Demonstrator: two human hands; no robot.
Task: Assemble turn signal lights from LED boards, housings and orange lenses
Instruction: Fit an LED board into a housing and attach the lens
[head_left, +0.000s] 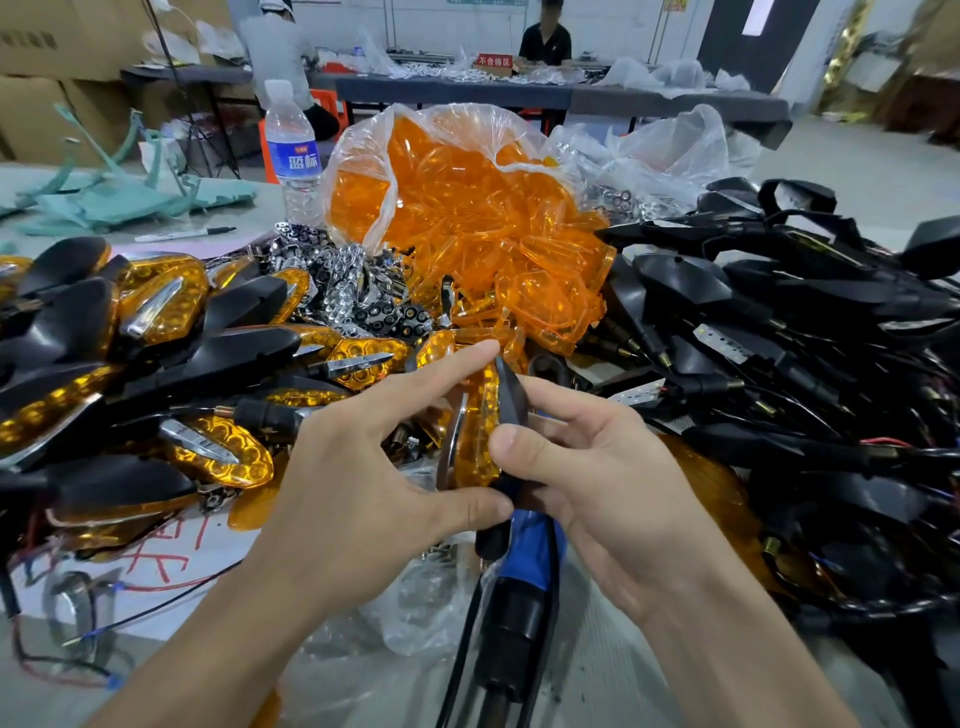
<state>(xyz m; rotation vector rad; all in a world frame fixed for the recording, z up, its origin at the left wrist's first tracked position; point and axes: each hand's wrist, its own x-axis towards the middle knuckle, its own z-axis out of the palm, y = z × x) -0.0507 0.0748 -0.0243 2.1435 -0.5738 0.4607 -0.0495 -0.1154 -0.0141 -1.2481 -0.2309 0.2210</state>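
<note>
Both hands hold one turn signal light (485, 426) on edge in front of me: orange lens facing left, black housing on the right, black stem pointing down. My left hand (363, 467) pinches it, forefinger on its top tip and thumb at its lower end. My right hand (587, 467) grips the housing, thumb pressed on the lens edge. A clear bag of loose orange lenses (467, 208) spills behind. Finished lights (156, 322) are heaped at left, black wired housings (779, 322) at right, chrome reflector pieces (353, 280) in the middle.
A blue-and-black tool handle (519, 587) with a cable lies below my hands. A water bottle (292, 150) and a marker pen (182, 235) stand at the back left, near green scraps. Further back, a person sits at another work table (519, 93).
</note>
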